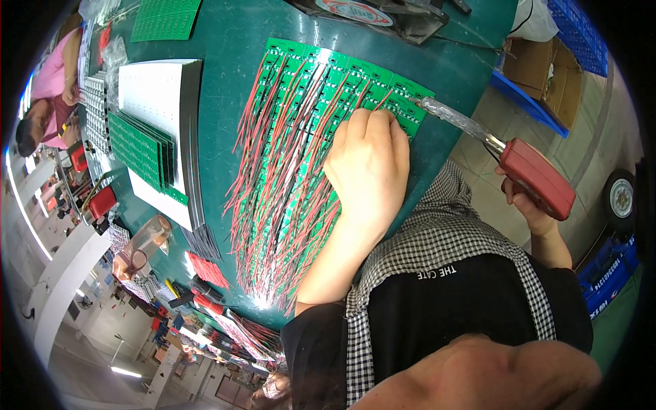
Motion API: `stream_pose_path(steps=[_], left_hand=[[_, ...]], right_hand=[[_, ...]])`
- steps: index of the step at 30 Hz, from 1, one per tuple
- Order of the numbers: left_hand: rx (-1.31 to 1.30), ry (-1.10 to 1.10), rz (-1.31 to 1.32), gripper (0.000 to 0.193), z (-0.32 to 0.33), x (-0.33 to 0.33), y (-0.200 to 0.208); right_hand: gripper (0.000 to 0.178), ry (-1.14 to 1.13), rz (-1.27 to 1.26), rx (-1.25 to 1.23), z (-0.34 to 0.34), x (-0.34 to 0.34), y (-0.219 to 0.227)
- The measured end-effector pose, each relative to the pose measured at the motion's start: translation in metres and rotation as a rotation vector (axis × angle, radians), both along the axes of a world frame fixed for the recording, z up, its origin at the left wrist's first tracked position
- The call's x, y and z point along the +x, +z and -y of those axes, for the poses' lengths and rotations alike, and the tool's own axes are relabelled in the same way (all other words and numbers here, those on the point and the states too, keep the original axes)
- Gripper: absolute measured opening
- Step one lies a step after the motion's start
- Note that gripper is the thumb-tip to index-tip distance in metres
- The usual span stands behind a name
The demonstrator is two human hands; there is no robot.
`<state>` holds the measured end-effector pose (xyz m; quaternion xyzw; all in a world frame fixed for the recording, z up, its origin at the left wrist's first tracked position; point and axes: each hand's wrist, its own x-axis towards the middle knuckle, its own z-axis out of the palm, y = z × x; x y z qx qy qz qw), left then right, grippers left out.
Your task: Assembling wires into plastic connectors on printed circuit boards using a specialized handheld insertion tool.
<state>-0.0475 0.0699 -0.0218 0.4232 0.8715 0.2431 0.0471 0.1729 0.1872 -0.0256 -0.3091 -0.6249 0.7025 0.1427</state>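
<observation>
A panel of green circuit boards (287, 48) lies on the green table, with many thin red and black wires (273, 171) fanned across it toward the near edge. My left hand (369, 160) rests over the panel's right part, fingers curled down and closed; a red wire (384, 101) comes out by them, and the fingertips themselves are hidden. Gripped in my right hand (523, 205) is a red-handled soldering gun (536, 178). Its wrapped shaft points left, and the tip (414, 100) is at the panel just beyond my left fingers.
Left of the panel, green boards (140, 147) lie on a white stack (184, 89). Bundled red wires (207, 268) and a clear jug (152, 236) are nearby. A fan (383, 17) stands at the far edge. Right are a cardboard box (567, 82) and a wheel (620, 198). Another person (51, 102) works far left.
</observation>
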Motion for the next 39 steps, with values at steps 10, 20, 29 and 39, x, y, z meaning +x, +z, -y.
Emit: stream_pose_path(steps=[10, 20, 29, 39], left_hand=[[0.036, -0.025, -0.032, 0.007, 0.016, 0.001, -0.004], [0.104, 0.015, -0.056, 0.008, 0.045, 0.0, 0.003], [-0.269, 0.748, -0.369, 0.007, 0.241, -0.098, 0.003], [-0.196, 0.711, -0.285, 0.005, 0.335, -0.127, -0.015]], right_hand=[[0.056, 0.043, -0.057, -0.028, 0.018, 0.025, -0.02], [0.048, -0.007, -0.201, -0.041, 0.021, 0.017, -0.026], [0.039, -0.019, -0.202, 0.106, 0.008, 0.008, -0.027], [0.045, 0.067, -0.162, -0.057, 0.009, 0.008, -0.038]])
